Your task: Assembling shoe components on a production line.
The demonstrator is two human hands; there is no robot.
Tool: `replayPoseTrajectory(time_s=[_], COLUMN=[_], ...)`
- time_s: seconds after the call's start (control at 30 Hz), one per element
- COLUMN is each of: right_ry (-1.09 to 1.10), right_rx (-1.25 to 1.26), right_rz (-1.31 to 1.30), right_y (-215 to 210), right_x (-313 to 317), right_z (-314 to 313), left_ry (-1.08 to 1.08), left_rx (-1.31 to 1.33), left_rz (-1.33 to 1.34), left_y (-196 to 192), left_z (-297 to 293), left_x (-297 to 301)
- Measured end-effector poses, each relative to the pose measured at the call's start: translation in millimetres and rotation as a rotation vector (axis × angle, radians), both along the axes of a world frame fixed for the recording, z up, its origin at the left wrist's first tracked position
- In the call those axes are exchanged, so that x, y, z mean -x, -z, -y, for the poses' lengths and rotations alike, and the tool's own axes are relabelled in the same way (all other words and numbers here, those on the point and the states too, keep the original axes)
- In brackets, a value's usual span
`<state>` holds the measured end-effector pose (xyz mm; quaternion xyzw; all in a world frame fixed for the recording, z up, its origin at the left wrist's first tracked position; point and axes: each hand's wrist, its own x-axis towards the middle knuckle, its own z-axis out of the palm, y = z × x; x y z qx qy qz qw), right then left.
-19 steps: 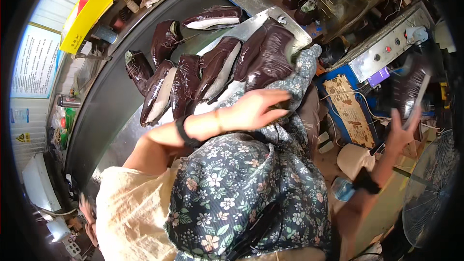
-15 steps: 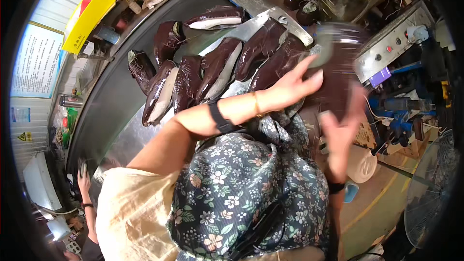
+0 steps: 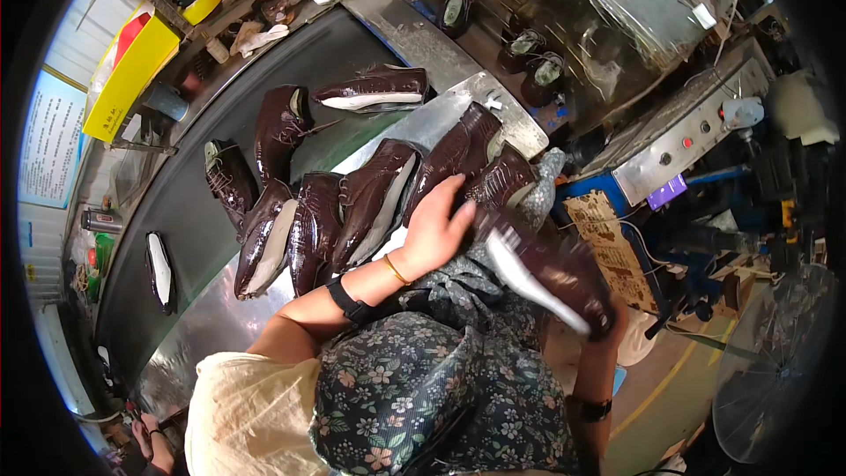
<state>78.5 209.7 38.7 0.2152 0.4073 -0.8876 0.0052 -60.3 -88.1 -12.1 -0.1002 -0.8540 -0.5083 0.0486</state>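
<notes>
In my right hand (image 3: 619, 324) is a dark brown glossy lace-up shoe (image 3: 560, 269), tilted and blurred by motion, its pale sole edge toward me. The hand grips one end, with most fingers hidden behind the shoe. My left hand (image 3: 434, 231) is open, thumb apart from the fingers, just left of the shoe's other end; I cannot tell whether they touch. Beyond its fingertips lies another brown shoe (image 3: 504, 178), in a row of several similar shoes on a metal plate. A brown shoe with white sole (image 3: 374, 90) lies on its side farther back.
A curved black belt (image 3: 198, 247) runs along the left, bearing a lone shoe (image 3: 159, 271). Another person's hands (image 3: 152, 436) show at lower left. At right are a machine's control panel (image 3: 692, 143) and a fan (image 3: 775, 361). More shoes (image 3: 533, 53) stand at the back.
My left hand has drawn back leftward, and the blurred brown thing between my hands now shows as a shoe in my right hand. A lone shoe lies where the other person's hand was reaching.
</notes>
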Motion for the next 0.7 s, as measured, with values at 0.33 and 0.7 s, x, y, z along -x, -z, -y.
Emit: replayPoseTrajectory(time_s=[0.33,0.7], right_ry=[0.098,-0.210], right_rx=[-1.224,-0.355], right_rz=[-0.438,-0.444], right_y=[66.0,-29.2], right_x=[423.2,119.8], right_z=[94.7,73.1], left_ry=[0.336,0.235], left_rx=[0.619,-1.045], left_rz=[-0.114,0.624], left_y=[-21.3,-72.8], left_z=[-37.4,-76.5], left_x=[39.3,33.7])
